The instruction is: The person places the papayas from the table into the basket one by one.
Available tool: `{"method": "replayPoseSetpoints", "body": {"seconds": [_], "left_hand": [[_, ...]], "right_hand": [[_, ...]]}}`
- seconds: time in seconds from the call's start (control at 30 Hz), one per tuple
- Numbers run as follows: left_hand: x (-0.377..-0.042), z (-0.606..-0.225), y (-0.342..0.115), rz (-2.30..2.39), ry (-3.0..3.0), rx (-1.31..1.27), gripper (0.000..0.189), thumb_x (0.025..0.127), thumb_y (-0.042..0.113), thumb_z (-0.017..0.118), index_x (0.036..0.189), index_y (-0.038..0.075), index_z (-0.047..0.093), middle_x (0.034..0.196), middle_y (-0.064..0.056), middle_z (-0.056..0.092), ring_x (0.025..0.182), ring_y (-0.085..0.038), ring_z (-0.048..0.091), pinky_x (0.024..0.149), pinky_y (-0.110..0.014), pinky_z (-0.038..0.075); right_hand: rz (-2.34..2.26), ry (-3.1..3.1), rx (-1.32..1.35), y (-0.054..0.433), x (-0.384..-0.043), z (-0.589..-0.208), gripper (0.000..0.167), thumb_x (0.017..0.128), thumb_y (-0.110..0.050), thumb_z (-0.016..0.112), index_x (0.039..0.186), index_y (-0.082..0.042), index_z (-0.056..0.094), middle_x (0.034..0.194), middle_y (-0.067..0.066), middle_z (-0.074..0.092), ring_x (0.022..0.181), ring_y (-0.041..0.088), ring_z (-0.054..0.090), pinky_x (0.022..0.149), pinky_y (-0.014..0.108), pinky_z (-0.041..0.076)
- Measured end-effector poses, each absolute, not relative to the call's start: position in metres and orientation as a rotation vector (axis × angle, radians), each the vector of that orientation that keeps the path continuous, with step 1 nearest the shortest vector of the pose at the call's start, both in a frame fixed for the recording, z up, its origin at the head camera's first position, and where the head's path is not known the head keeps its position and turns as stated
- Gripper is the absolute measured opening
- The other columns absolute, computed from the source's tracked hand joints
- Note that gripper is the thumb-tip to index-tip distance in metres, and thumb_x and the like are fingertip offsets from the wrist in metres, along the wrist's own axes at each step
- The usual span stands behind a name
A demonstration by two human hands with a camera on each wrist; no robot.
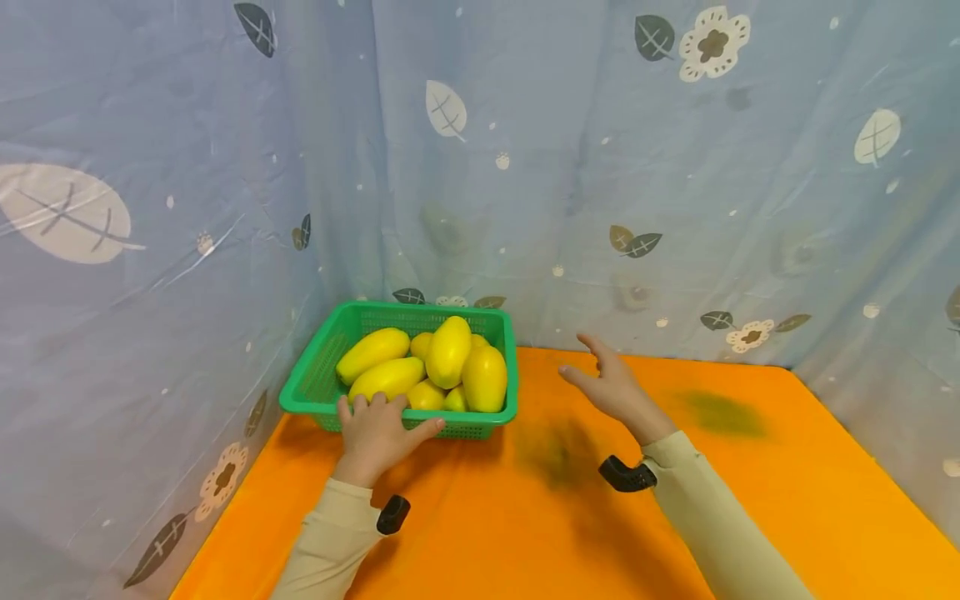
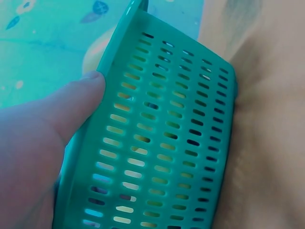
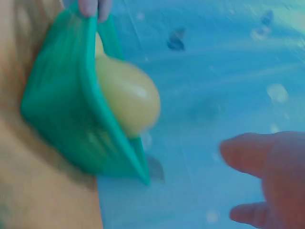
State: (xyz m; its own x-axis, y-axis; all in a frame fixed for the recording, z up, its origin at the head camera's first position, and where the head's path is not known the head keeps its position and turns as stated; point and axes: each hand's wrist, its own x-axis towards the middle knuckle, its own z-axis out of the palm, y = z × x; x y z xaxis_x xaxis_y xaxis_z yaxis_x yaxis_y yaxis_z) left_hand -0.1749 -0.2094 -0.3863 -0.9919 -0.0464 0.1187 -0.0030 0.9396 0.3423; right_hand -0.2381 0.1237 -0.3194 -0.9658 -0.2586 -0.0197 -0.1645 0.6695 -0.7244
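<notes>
A green plastic basket with slotted sides stands on the orange surface, filled with several smooth yellow mango-like fruits, some long, others rounder. My left hand grips its near rim, fingers hooked over the edge and thumb along the outside. In the left wrist view the thumb presses on the rim of the slotted wall. To the right of the basket, apart from it, my right hand hovers with thumb and fingers spread and nothing between them. From the right wrist, one fruit bulges above the basket's rim.
An orange table covering lies under the basket and both arms. Pale blue curtains with leaf and flower prints hang behind and at both sides; the basket sits close to the left and back ones. A dark band is at each wrist.
</notes>
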Motion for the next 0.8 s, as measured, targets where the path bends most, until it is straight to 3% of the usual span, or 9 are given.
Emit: {"method": "replayPoseSetpoints", "body": {"seconds": [0.13, 0.33, 0.67, 0.8], "left_hand": [[-0.176, -0.388, -0.219, -0.530, -2.963, 0.022, 0.082, 0.086, 0.074, 0.063, 0.135, 0.009, 0.065, 0.117, -0.020, 0.063, 0.117, -0.051, 0.047, 0.115, -0.075, 0.008], [-0.171, -0.393, -0.236, -0.520, -2.978, 0.026, 0.082, 0.085, 0.075, 0.063, 0.132, 0.008, 0.066, 0.113, -0.019, 0.063, 0.112, -0.050, 0.048, 0.113, -0.075, 0.011], [-0.165, -0.383, -0.262, -0.549, -2.944, 0.049, 0.078, 0.088, 0.072, 0.063, 0.127, 0.005, 0.067, 0.114, -0.022, 0.064, 0.107, -0.051, 0.045, 0.105, -0.072, 0.016], [-0.164, -0.372, -0.269, -0.627, -2.901, 0.042, 0.071, 0.091, 0.065, 0.065, 0.131, 0.006, 0.066, 0.125, -0.027, 0.063, 0.124, -0.059, 0.040, 0.110, -0.076, 0.010]], "right_hand": [[-1.139, 2.853, -0.345, 0.150, -0.221, -0.336, 0.083, 0.104, -0.043, 0.056, 0.164, -0.004, 0.013, 0.168, 0.027, 0.014, 0.153, 0.052, 0.015, 0.119, 0.070, 0.024], [-1.112, 2.934, -0.209, 0.159, -0.201, -0.358, 0.084, 0.104, -0.040, 0.058, 0.163, 0.001, 0.014, 0.164, 0.035, 0.015, 0.149, 0.057, 0.017, 0.116, 0.073, 0.026], [-1.057, 3.060, -0.210, 0.147, -0.208, -0.351, 0.081, 0.101, -0.037, 0.062, 0.162, -0.003, 0.021, 0.161, 0.041, 0.013, 0.147, 0.061, 0.017, 0.113, 0.076, 0.027], [-0.999, 3.101, -0.228, 0.142, -0.209, -0.347, 0.082, 0.100, -0.038, 0.063, 0.162, -0.003, 0.022, 0.162, 0.041, 0.013, 0.147, 0.062, 0.017, 0.113, 0.077, 0.025]]}}
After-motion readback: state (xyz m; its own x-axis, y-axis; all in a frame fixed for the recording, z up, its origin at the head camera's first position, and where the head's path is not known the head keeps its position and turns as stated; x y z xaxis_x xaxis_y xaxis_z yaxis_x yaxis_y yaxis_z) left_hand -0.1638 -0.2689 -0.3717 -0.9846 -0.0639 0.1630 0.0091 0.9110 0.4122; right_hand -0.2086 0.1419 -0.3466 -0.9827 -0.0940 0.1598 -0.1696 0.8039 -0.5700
